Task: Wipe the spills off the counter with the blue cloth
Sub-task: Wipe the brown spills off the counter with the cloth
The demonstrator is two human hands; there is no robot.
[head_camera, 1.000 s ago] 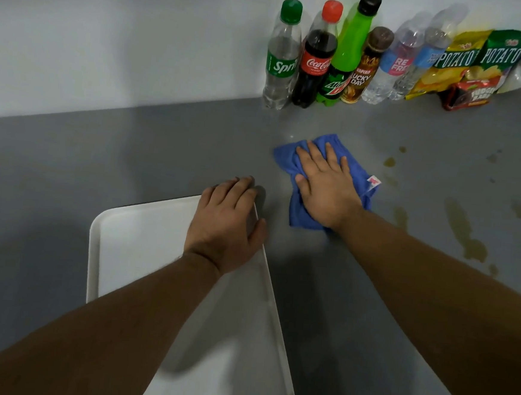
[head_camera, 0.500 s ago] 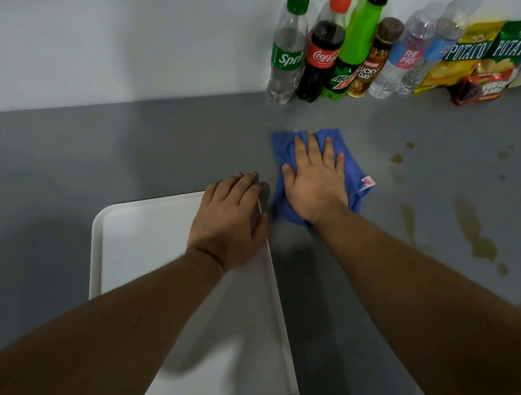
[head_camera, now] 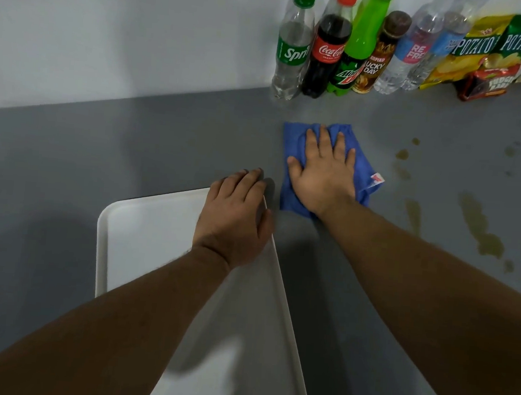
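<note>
The blue cloth lies bunched on the grey counter, just beyond the far right corner of a white tray. The right hand presses flat on it, fingers straight and slightly spread, thumb out to the side. To the right of the cloth, apart from it, yellowish-brown spills streak and dot the counter. The left hand rests on the tray's corner, fingers close together and loosely bent, tips over the rim.

Along the wall stands a row of bottles (all capped): a Sprite bottle with clear liquid, a cola bottle dark nearly to the neck, a green soda bottle, a brown coffee bottle and two water bottles. Beside them lean chip bags and a red packet.
</note>
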